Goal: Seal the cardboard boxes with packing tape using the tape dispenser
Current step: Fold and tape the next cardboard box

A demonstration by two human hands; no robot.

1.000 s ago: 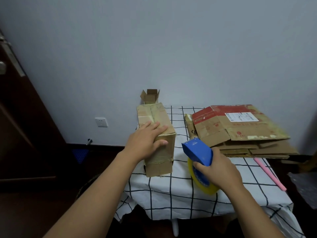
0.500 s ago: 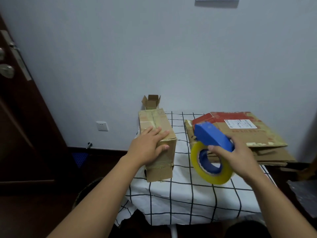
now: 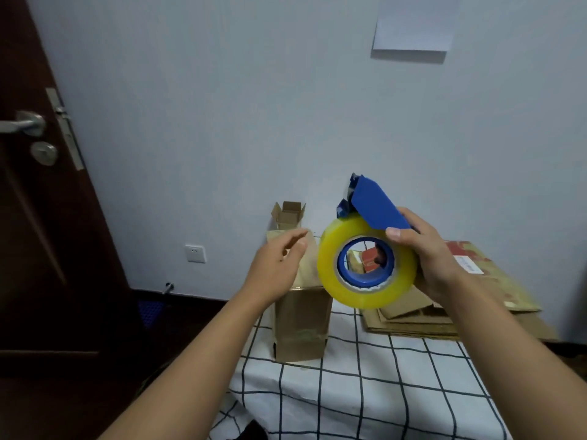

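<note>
Head view: right hand (image 3: 435, 258) grips the blue tape dispenser (image 3: 374, 206) with its yellow tape roll (image 3: 330, 271), raised above the table (image 3: 365, 392), forearm entering from 5 o'clock. Left hand (image 3: 276, 265), fingers relaxed and holding nothing, hovers at 9 o'clock of the roll, over the cardboard box (image 3: 301, 325). Flattened cardboard (image 3: 476, 296) lies at 3 o'clock of the box.
</note>
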